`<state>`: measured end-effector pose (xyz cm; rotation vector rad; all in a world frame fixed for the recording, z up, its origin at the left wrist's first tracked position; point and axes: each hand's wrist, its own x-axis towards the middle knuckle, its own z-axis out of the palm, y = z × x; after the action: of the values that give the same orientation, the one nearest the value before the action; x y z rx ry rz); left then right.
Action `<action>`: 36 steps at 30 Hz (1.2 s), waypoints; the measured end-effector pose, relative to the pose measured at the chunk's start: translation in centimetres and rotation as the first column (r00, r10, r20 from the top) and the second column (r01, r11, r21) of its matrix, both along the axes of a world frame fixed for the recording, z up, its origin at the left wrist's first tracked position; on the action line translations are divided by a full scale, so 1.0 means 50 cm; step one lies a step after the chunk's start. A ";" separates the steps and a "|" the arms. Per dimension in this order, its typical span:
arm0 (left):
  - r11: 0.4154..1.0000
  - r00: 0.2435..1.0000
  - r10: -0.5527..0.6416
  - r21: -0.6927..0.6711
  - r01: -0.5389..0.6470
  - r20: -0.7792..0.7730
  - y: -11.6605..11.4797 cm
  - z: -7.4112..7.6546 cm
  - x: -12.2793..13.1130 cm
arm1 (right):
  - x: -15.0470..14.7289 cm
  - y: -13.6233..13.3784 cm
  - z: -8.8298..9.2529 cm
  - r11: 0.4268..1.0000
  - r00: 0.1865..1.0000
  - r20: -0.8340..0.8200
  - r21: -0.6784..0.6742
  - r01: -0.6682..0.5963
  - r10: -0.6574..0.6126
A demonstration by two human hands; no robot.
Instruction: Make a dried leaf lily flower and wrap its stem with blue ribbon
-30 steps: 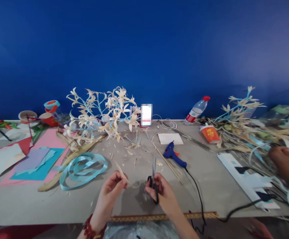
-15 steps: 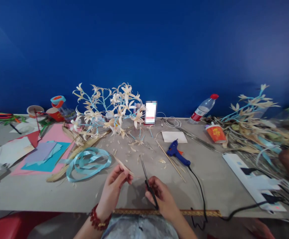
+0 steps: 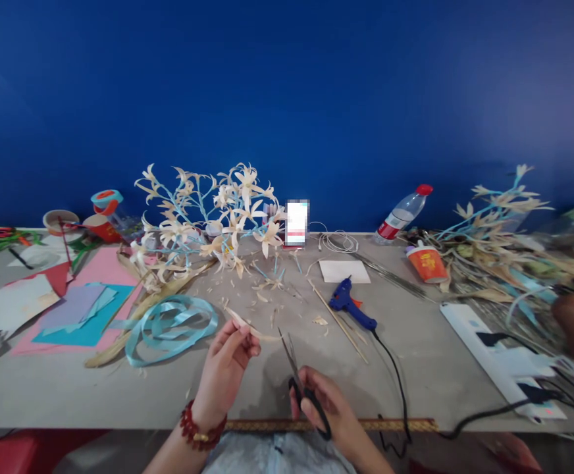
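Pale strip is pinched by fingers of the left hand, above the tabletop toward its near edge; fingers of the right hand grip open-bladed scissors. Cream flowers stand near the far edge.

Left hand pinches; right hand, lower, is curled; 2 forearms angle inward.

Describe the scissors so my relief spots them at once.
Below the blue wall is a grey table. Near its front edge, the right hand holds the scissors, tips by the pale strip in the left hand. Black handles and metal blades set them apart from that strip.
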<state>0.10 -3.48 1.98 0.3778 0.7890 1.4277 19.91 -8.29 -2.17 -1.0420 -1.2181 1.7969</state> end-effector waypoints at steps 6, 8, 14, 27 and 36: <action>1.000 0.998 -0.024 -0.013 0.024 -0.057 -0.001 0.002 0.007 | -0.016 0.009 -0.004 0.997 0.998 0.050 0.059 -0.050 0.047; 0.999 0.995 -0.041 -0.012 0.040 -0.087 -0.003 0.003 0.014 | -0.021 0.017 -0.003 0.994 0.994 0.096 0.099 -0.053 0.044; 0.998 0.989 -0.069 -0.002 0.069 -0.131 -0.004 0.002 0.025 | -0.037 0.030 0.012 0.998 0.999 0.036 0.051 -0.020 0.018; 0.996 0.978 -0.088 0.001 0.090 -0.189 -0.006 0.001 0.019 | -0.045 0.040 0.023 1.000 0.998 0.064 0.004 -0.014 0.014; 0.993 0.948 -0.083 0.055 0.104 -0.308 -0.011 0.005 0.011 | -0.046 0.036 0.024 1.000 0.994 0.104 0.006 -0.025 0.024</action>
<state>0.62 -4.02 2.22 0.6947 0.9579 1.3265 17.63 -6.47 -0.96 -1.1333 -1.3037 1.7744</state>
